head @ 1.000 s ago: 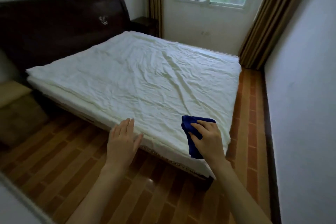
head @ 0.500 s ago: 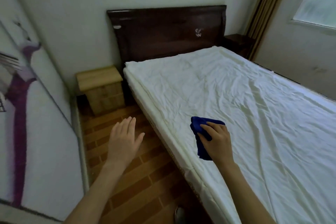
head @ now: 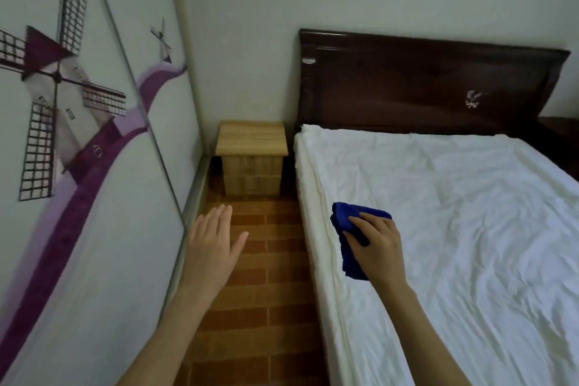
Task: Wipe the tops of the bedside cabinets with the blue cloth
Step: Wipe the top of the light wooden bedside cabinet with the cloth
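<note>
Blue cloth (head: 347, 222) in right hand (head: 377, 247)

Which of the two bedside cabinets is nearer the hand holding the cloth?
The light wooden cabinet, left of the bed, past the right hand gripping the blue cloth. The dark cabinet sits at the headboard's far end.

Brick-patterned floor (head: 266, 291) running as a narrow strip between wardrobe door and bed. At its far end, against the wall, a light wooden bedside cabinet (head: 252, 142), top bare. To the right, bed (head: 470, 229) covered by a rumpled white sheet, dark headboard (head: 423, 84) along its far edge.
</note>
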